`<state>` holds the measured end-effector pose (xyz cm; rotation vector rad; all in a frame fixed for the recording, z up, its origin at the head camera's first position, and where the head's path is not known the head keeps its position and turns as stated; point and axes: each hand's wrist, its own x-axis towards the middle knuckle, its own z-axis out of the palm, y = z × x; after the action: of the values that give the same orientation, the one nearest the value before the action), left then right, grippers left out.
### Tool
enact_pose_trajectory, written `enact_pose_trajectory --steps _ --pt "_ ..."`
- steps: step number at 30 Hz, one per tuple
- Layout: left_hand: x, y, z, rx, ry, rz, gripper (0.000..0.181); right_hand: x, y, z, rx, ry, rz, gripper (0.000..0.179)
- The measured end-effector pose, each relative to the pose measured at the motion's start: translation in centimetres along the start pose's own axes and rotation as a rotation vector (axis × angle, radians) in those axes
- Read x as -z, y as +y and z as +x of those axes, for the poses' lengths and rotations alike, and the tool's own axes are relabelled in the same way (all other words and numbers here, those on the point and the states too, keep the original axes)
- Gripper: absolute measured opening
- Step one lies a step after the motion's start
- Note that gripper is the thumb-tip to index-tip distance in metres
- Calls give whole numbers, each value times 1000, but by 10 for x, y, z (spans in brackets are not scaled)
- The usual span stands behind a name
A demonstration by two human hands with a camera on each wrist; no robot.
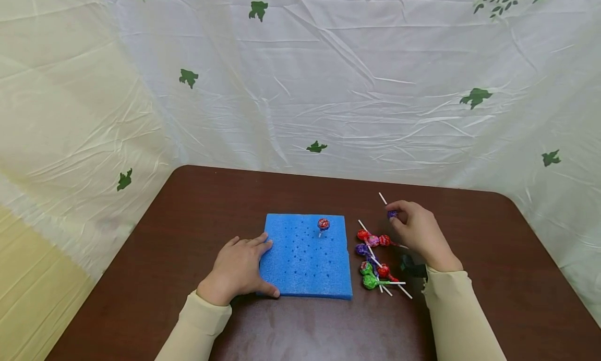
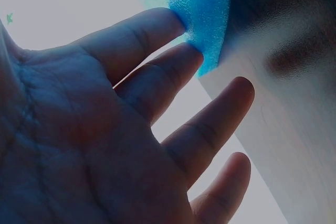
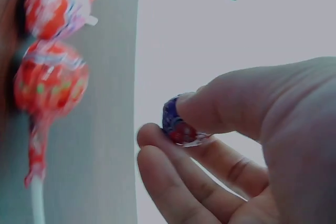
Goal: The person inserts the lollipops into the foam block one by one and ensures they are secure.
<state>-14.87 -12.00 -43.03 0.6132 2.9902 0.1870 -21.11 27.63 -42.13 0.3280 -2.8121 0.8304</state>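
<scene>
A blue foam board (image 1: 305,277) dotted with small holes lies on the table. One red lollipop (image 1: 323,224) stands in its upper right part on its stick. My left hand (image 1: 241,267) rests at the board's left edge with fingers spread; in the left wrist view its fingertips touch the foam (image 2: 202,19). To the right of the board, my right hand (image 1: 420,233) pinches a purple lollipop (image 3: 176,121) by its candy head between thumb and fingers. That lollipop's white stick (image 1: 382,198) points up and away. Below the hand lies a pile of red, purple and green lollipops (image 1: 370,281).
The brown table (image 1: 225,194) has rounded far corners. A dark object (image 1: 413,267) sits under the right wrist, its kind unclear. Behind the table hangs a pale curtain (image 1: 375,116) with green leaf shapes.
</scene>
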Motion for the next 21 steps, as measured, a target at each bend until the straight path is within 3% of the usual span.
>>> enact_pose_trajectory --steps 4,12,21 --pt "1 0 0 2 -3 0 110 1 -10 0 21 35 19 23" --pt "0 1 -1 5 -4 3 109 -4 -31 1 88 13 41 23" --pt "1 1 0 6 -5 7 110 -9 -52 0 125 45 86 27"
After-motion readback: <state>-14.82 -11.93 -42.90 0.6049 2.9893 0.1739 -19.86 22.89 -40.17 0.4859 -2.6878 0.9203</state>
